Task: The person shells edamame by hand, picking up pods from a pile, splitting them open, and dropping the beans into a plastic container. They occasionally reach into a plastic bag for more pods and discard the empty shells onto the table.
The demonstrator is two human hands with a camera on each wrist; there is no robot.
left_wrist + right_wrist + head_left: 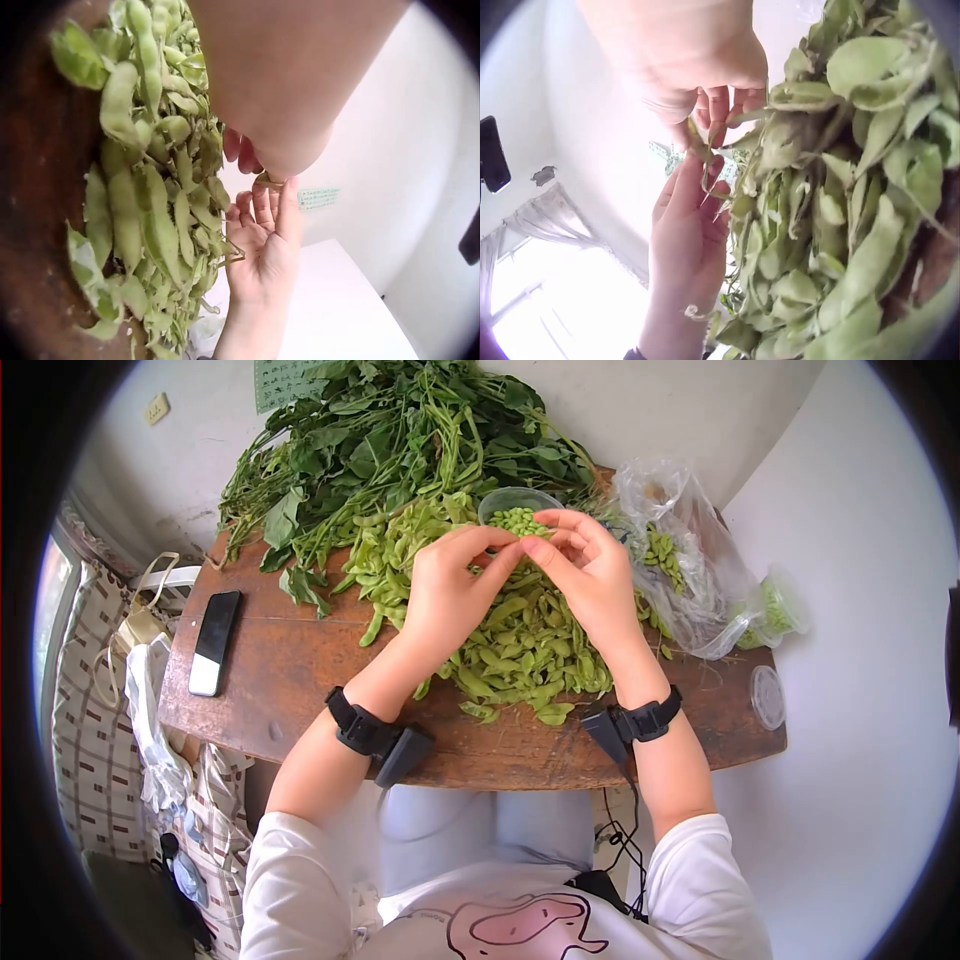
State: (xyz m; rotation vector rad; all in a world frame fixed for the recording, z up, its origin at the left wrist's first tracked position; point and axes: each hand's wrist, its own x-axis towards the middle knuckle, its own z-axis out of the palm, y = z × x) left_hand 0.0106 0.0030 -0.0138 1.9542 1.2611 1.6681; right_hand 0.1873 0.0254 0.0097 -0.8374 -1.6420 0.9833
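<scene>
Over the pile of green pods, the left hand and right hand meet at their fingertips. Between them they pinch a small green pod, which also shows at the fingertips in the right wrist view as a pod. In the head view the fingers mostly hide it. Just beyond the fingertips stands a clear round bowl holding shelled green beans.
Leafy stalks heap along the table's back against the wall. A phone lies on the left. To the right are a plastic bag with pods, a tub of beans and a clear lid.
</scene>
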